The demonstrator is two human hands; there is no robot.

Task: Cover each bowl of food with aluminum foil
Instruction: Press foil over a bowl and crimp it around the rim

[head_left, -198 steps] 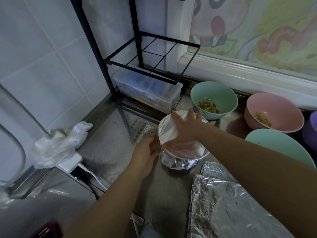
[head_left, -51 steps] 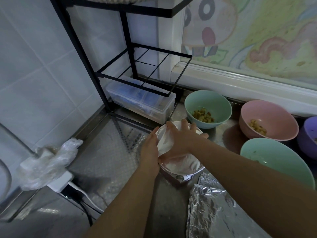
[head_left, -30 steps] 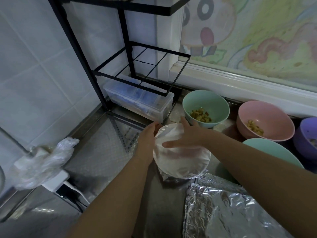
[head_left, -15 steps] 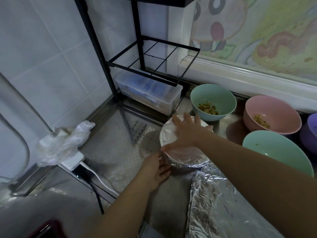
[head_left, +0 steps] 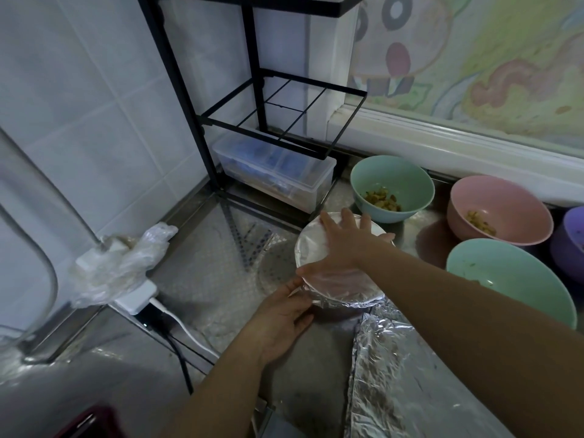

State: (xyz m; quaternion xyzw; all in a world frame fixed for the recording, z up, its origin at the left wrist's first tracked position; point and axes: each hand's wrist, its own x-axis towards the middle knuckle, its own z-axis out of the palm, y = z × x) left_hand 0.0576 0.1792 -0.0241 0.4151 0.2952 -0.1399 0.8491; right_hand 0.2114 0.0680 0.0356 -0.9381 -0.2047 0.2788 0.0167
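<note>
A foil-covered bowl [head_left: 341,286] stands on the steel counter in the middle. My right hand [head_left: 344,245] lies flat on its foil top with the fingers spread. My left hand [head_left: 281,317] presses the crumpled foil against the bowl's near-left side with its fingers. Behind stand an uncovered green bowl [head_left: 392,188] and a pink bowl [head_left: 499,210], each with food in it. A second green bowl [head_left: 512,279] sits at the right, and a purple bowl [head_left: 568,238] at the right edge. A loose foil sheet [head_left: 410,384] lies in front.
A black wire rack [head_left: 275,99] stands at the back left over a clear plastic box [head_left: 275,169]. A white power strip wrapped in plastic film [head_left: 120,273] sits at the left with its cable [head_left: 177,330] running toward me. A tiled wall lies to the left.
My left hand slid from the bowl's far-left rim down to its near-left side, pressing foil. The right hand stayed flat on top. The camera shifted slightly.
</note>
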